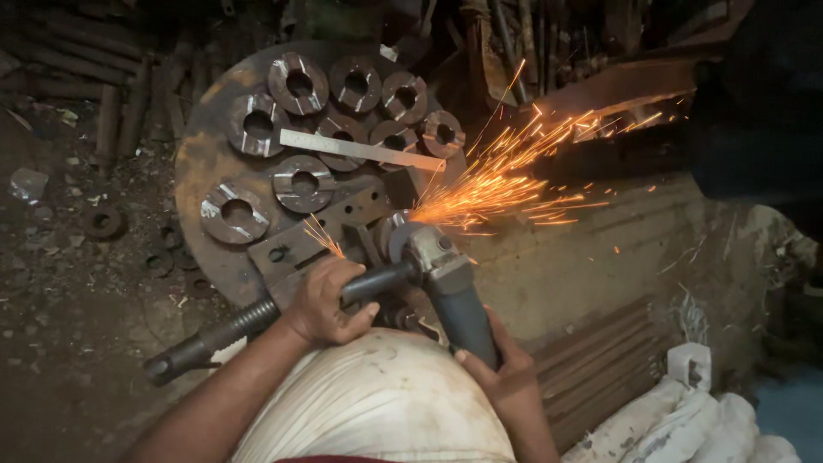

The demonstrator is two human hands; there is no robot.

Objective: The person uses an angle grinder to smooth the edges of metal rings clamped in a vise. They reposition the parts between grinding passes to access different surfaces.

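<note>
Head view, looking down: angle grinder (437, 266), grey-blue body with metal gear head, sits at the near edge of a round rusty steel plate (201, 150). Left hand (326, 302) is wrapped tight round the grinder's black side handle (377, 281); right hand (501, 364) is closed round the rear of the body. Disc end meets a dark square block (401, 184) on the plate, and orange sparks (497, 184) fan away from the plate to the right.

On the plate: thick machined steel rings (300, 83) with bright ground notches, about nine, laid flat in a cluster. Flat bright steel bar (360, 150) lies across several rings. Drilled rusty flat pieces (287, 249) sit at the plate's near edge. Threaded dark rod (214, 339) juts out below the plate, partly hidden by the left forearm. Dirty white cloth (377, 403) over the knee blocks the view under the grinder. Scrap rods and small rings litter the dirt left of the plate; white sacks (686, 429) lie far right of it.
</note>
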